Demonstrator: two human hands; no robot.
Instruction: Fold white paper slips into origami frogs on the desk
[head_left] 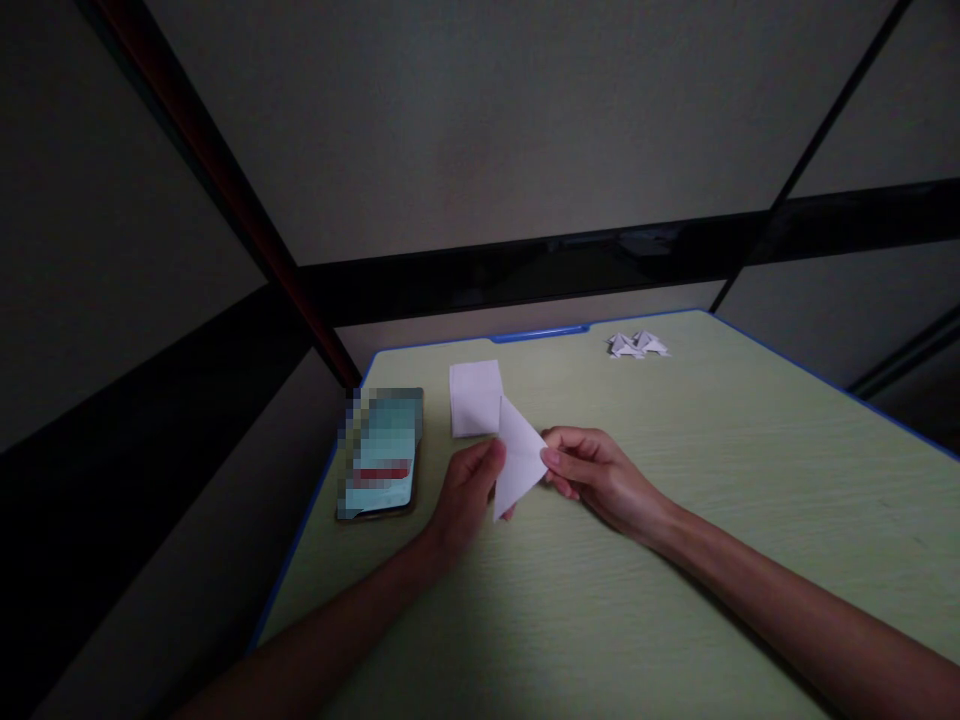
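A white sheet of paper folded into a triangle (pixel 517 462) is held up between both hands, above the table. Along its left edge, my left hand (pixel 466 487) pinches it, thumb in front and the other fingers mostly hidden behind. My right hand (pixel 589 468) grips the triangle's right-hand corner between thumb and fingers. Just behind the triangle lies a stack of square white paper (pixel 475 398), partly overlapped by it in view.
A lit phone (pixel 384 455), its screen partly blurred out, lies left of the paper stack. Two small folded paper figures (pixel 637 345) sit near the far edge. The pale green table (pixel 720 450) has a blue rim and stands against a panelled wall (pixel 495 130).
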